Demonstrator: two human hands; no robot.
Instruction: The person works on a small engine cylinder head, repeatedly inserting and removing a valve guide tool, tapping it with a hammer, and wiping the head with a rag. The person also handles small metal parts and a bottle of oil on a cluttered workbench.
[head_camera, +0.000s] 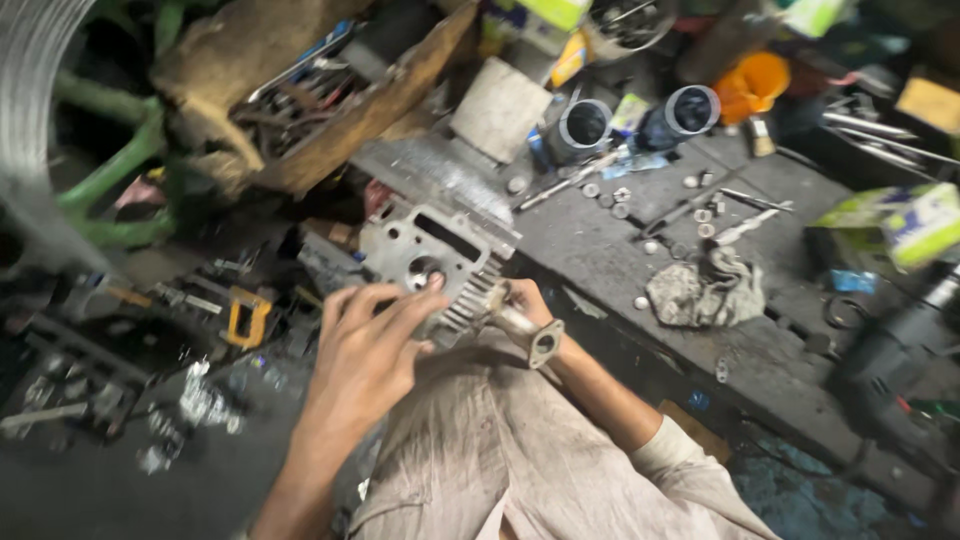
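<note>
Grimy and dark, the desk (640, 250) fills the right of the view, and over its near edge, above the person's lap, sits the finned metal engine head (435, 262). It is lifted clear of the surface. The left hand (365, 350) lies across its lower face, fingers spread, one fingertip at a round port. The right hand (520, 305) is closed around a short pipe with a flange (535, 335) that meets the head's side; whether it is bolted on cannot be told. Judging by this, the head is off its engine and being handled, with loose parts not yet fitted. Nuts and washers (615, 195), a crumpled rag (705, 290) and two cylinder sleeves (635, 120) lie beyond; a wooden tray of tools (310, 100) stands at upper left.
</note>
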